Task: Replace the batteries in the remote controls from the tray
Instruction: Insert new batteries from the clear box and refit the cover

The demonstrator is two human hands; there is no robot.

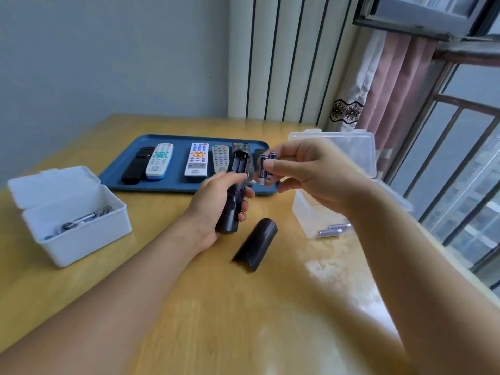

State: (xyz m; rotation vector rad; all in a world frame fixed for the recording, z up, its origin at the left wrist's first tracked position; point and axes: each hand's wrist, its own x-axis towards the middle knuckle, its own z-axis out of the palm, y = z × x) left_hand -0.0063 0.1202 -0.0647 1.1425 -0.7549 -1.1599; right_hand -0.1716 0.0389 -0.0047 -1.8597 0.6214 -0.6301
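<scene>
The person's left hand [216,201] grips a black plastic remote control [234,196] above the wooden table [189,307], back side up, so its open, empty battery compartment [240,165] faces the camera. The fingers curl round the remote's lower half. Just to the right, the right hand [311,174] pinches two blue-and-white cylindrical batteries [266,169] between thumb and fingertips, holding them upright close beside the open compartment but not touching it.

The curved black battery cover [257,243] lies on the table, near the remote's lower end. Farther back sits a blue rectangular tray [119,171] holding a black remote [138,166], a white remote with teal buttons [160,161], a white remote with orange and blue buttons [197,163] and a grey remote [220,161]. A clear plastic box [311,220] with its lid raised stands at the right, two silvery batteries [334,230] lying in it. At the left, an open white plastic box [75,234] contains several more batteries, blurred
</scene>
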